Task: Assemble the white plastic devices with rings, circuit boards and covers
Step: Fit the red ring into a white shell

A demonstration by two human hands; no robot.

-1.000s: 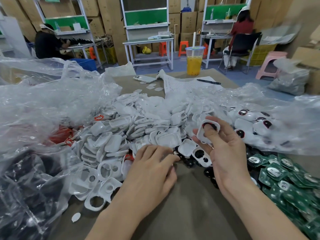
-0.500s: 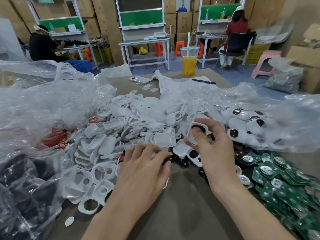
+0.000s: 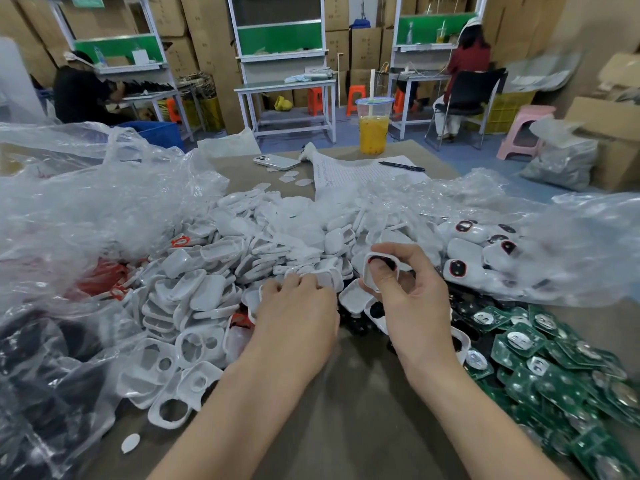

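My right hand [image 3: 412, 299] pinches a white plastic housing [image 3: 375, 268] with a dark ring in its opening, held upright above the table. My left hand [image 3: 298, 313] reaches into the pile of white covers [image 3: 221, 271], its fingertips on a white cover [image 3: 329, 277] at the pile's near edge. Green circuit boards [image 3: 554, 362] lie heaped at the right. Finished white devices [image 3: 464, 268] with red-rimmed dark rings lie on clear plastic behind my right hand. Small black parts [image 3: 356, 323] sit between my hands.
Crumpled clear plastic bags [image 3: 86, 202] cover the left and right of the brown table [image 3: 346, 410]. Red rings [image 3: 100, 275] show under the left bag. At the far edge stand a cup of orange drink [image 3: 373, 129], a phone [image 3: 275, 161], paper and a pen [image 3: 401, 165]. People sit at benches behind.
My left hand has moved forward from the table edge into the white pile. My right hand keeps holding the housing and has shifted slightly left, toward my left hand.
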